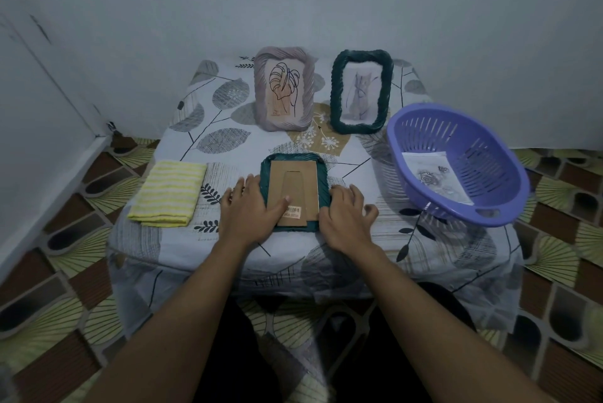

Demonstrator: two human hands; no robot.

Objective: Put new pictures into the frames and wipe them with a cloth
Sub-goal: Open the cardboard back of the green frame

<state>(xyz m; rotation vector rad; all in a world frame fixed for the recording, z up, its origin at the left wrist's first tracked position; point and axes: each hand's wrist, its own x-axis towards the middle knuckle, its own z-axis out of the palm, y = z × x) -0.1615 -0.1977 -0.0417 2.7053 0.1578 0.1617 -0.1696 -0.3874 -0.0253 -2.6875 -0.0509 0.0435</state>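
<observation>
1. A dark green rectangular picture frame with a braided edge point(321, 182) lies face down at the 6 o'clock side of the table with the leaf-print cloth point(228, 141). It is close to the person, probably so that its back can be worked on from above.
2. Its brown cardboard backing board point(293, 187), with a fold-out stand and a barcode sticker, faces up and looks seated in the frame.
3. The left hand point(248, 206) lies at the frame's 8 o'clock edge. Its fingers are spread flat and its thumb presses on the board, seemingly to keep the frame from sliding.
4. The right hand point(346, 216) sits at the frame's 4 o'clock corner with its fingers bent. I cannot tell whether it pinches the board's corner or only rests there.
5. A folded yellow-and-white striped cloth point(168, 193) waits untouched at the frame's 9 o'clock, handy for wiping.
6. A purple slotted plastic basket point(489, 161) at 2 o'clock holds a printed sheet with a rose drawing point(437, 180), likely a spare picture.
7. A mauve frame with a leaf line drawing point(284, 89) stands at 12 o'clock. A second dark green frame with a cat sketch point(360, 92) stands at 1 o'clock. Both are propped facing the person, which suggests they are filled.
8. My judgement is that the step in hand is opening or closing this third frame's back.
</observation>
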